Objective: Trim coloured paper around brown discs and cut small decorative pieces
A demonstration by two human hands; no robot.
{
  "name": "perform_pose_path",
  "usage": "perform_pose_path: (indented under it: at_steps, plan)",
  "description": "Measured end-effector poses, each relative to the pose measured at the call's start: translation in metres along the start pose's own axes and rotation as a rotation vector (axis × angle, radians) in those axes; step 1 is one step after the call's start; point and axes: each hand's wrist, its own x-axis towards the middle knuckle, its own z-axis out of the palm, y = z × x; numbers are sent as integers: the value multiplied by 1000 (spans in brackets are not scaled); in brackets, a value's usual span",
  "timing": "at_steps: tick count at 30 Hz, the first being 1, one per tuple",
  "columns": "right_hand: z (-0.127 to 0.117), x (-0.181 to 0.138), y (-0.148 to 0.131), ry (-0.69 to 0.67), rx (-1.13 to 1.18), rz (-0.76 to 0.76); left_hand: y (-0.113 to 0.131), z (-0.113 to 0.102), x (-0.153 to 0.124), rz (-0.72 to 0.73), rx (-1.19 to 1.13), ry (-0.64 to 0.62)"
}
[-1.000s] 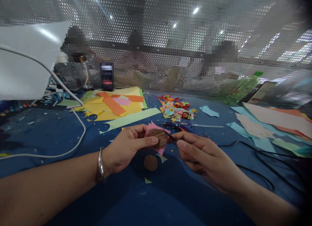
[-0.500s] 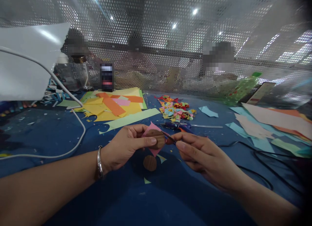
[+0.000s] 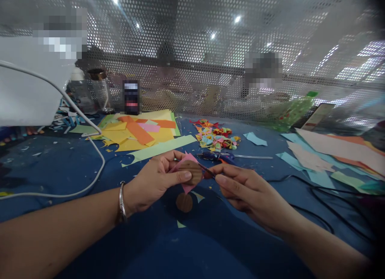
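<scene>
Tabletop (image 3: 168,251) in dark blue is stretching nearest, with a green scrap (image 3: 181,224) and, just past it, a loose brown disc (image 3: 184,202) lying on it. Black cable (image 3: 323,220) is looping beyond the right forearm. Above the loose disc, the left hand (image 3: 150,184) is pinching pink paper (image 3: 187,188) and a wood-grained disc (image 3: 194,172) between thumb and fingers; the round disc is covering the square-looking paper's middle, leaving pointed corners showing. Right hand (image 3: 248,190) is pinching a slim dark tool (image 3: 207,170), its tip lying at the paper's right edge; whether it is touching, I cannot tell. Behind, a blue glue gun (image 3: 215,155) is sitting partly hidden by the right hand. Farther off, a pale green strip (image 3: 165,147), yellow sheets (image 3: 116,144) and a heap of small coloured pieces (image 3: 215,137) are lying about, while a green bottle (image 3: 297,110) is leaning before a perforated screen (image 3: 195,28).
</scene>
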Motion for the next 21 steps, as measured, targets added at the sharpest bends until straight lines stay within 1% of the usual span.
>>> perform_pose_path:
  at_steps: [6, 14, 18, 21]
  plan:
    - [1, 1, 0, 5, 27, 17, -1, 1, 0, -15, -20, 10]
    - [-1, 2, 4, -32, 42, 5, 1, 2, -1, -34, -9, 4]
    - [-1, 2, 5, -27, 55, 14, 0, 1, -2, -22, 22, 14]
    - [-1, 1, 5, -32, 58, 26, -1, 0, -2, -3, 20, -4]
